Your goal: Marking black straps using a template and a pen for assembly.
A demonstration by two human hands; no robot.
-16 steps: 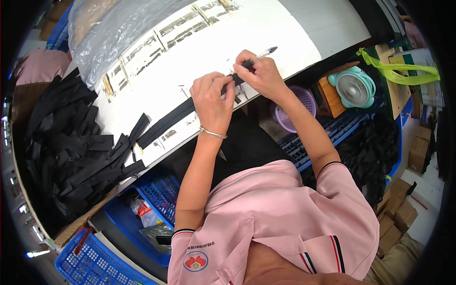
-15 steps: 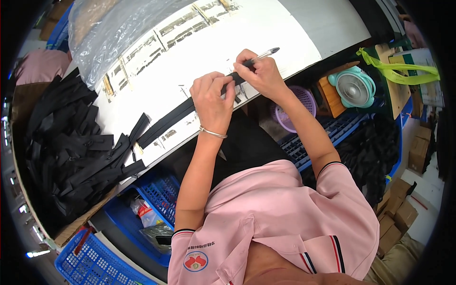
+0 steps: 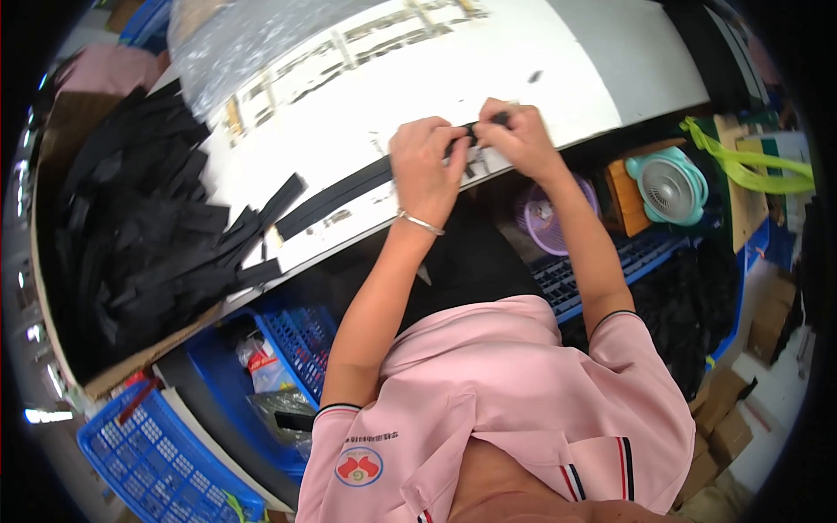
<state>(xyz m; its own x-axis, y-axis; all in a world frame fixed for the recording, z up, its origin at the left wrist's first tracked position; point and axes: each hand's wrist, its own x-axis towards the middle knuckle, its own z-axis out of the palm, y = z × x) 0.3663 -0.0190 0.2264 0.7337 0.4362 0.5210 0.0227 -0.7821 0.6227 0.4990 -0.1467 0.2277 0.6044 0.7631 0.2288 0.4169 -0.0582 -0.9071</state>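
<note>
A long black zipper strip (image 3: 344,189) lies across the white tabletop (image 3: 331,122), running from the lower left up to my hands. My left hand (image 3: 425,167) is closed on it, thumb and fingers pinching near its right end. Close beside it, my right hand (image 3: 521,146) is closed around a pen, whose dark grip shows at the fingers; its clear barrel blurs into the white table, and its dark end (image 3: 534,77) points up and right. The right fingertips also meet the strip's end; exactly how they hold it is hidden.
A cardboard box (image 3: 65,157) heaped with black strips (image 3: 139,227) stands left. Clear plastic sheeting (image 3: 235,52) lies at the far left. Below the table edge are blue baskets (image 3: 166,453), a purple basket (image 3: 558,228) and a turquoise fan (image 3: 670,187).
The whole view has shifted, so the table and hands appear farther right. Both hands stay together at the strip's end, and the pen has tilted more upright.
</note>
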